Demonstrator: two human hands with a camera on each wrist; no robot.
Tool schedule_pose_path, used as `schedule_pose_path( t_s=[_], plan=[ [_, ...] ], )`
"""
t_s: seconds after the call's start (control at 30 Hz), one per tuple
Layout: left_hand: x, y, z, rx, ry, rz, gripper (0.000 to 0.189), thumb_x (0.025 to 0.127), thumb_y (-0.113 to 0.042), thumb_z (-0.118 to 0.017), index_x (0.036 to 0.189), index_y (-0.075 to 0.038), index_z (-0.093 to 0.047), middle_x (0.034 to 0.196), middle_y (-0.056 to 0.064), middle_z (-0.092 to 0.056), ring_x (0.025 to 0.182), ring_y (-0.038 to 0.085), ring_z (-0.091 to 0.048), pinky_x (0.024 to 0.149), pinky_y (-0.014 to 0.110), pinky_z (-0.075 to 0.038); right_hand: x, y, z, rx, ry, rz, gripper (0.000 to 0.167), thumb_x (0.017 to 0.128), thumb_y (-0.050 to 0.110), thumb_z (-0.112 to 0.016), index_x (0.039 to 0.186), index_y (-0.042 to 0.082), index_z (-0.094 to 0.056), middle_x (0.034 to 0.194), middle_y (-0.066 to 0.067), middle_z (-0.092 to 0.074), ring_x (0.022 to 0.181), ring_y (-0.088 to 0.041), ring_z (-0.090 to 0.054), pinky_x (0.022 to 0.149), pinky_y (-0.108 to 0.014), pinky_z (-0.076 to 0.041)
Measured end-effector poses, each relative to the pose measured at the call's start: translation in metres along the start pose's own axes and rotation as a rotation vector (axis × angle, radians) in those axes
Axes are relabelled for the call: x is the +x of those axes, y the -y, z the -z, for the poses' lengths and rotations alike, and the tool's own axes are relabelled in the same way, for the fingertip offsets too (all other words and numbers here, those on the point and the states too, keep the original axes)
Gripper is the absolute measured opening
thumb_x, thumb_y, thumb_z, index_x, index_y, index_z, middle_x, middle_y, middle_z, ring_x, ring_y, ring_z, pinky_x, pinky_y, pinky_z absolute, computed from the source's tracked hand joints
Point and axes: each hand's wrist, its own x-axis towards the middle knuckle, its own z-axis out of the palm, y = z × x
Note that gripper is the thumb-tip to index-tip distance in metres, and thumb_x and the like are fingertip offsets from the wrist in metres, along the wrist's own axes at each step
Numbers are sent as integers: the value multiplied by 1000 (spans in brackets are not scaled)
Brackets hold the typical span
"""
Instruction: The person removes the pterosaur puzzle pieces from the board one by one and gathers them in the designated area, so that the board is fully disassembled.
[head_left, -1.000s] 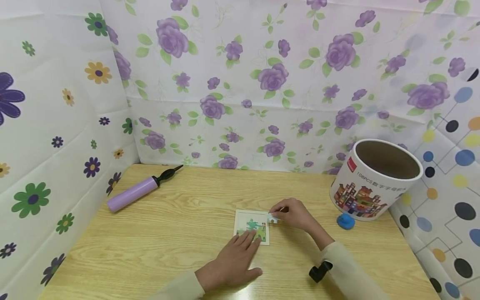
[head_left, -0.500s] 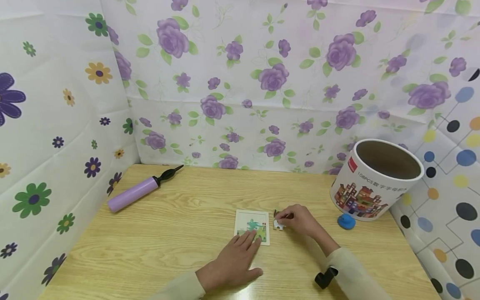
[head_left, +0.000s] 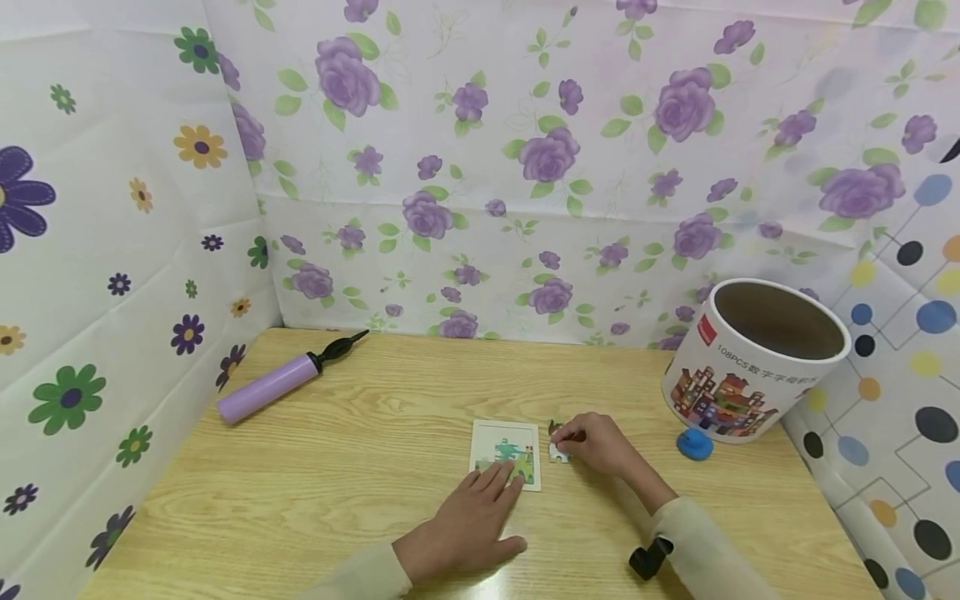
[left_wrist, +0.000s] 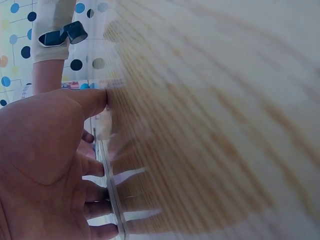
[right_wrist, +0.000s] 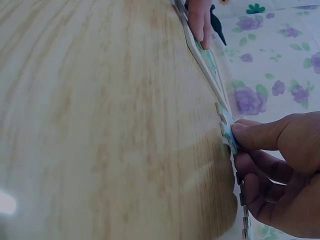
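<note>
A small white-framed jigsaw puzzle (head_left: 483, 429) with a green and teal picture lies on the table. My left hand (head_left: 472, 521) rests flat on its lower part, fingers straight; in the left wrist view the fingertips touch the board's edge (left_wrist: 114, 200). Just right of the board, my right hand (head_left: 600, 442) pinches a pale blue puzzle piece (head_left: 557, 454) between thumb and fingers. That puzzle piece (right_wrist: 226, 125) stands close to the board's corner in the right wrist view. A dark piece (head_left: 553, 427) shows just behind the right fingertips, partly hidden.
A purple hand pump (head_left: 270, 387) with a black nozzle lies at the back left. At the right stands a large white printed bucket (head_left: 742, 375), with a small blue toy (head_left: 694, 444) before it. Patterned cloth (head_left: 480, 167) walls the table's back and sides.
My right hand has moved from the board's right edge a little to the right with the pale blue piece, then stayed nearly still. The left hand has kept its place on the puzzle.
</note>
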Motion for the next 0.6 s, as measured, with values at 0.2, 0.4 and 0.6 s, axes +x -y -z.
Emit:
schedule_pose_path(
  t_s=[0.2, 0.4, 0.6],
  plan=[
    [0, 0, 1, 3, 7, 7, 82, 102, -64, -41, 161, -8, -30, 169, 16, -21, 155, 30, -23, 120, 50, -30, -1, -1, -2, -23, -5, 1, 12, 89, 9, -78, 94, 19, -83, 96, 4, -75, 82, -7, -66, 69, -25, -54],
    [0, 0, 2, -11, 7, 3, 82, 102, -64, -42, 161, -8, -31, 168, 15, -22, 155, 30, -24, 119, 50, -31, -1, 1, 1, -35, -15, 19, 11, 90, 9, -78, 94, 18, -83, 94, 5, -74, 81, -7, -65, 70, -26, -54],
    [0, 1, 1, -33, -2, -1, 81, 102, -63, -43, 160, -7, -32, 168, 15, -22, 155, 30, -24, 119, 50, -32, 2, 6, 2, -61, -29, 24, 9, 90, 13, -79, 96, 18, -83, 91, 9, -73, 80, -5, -63, 72, -27, -54]
  ],
)
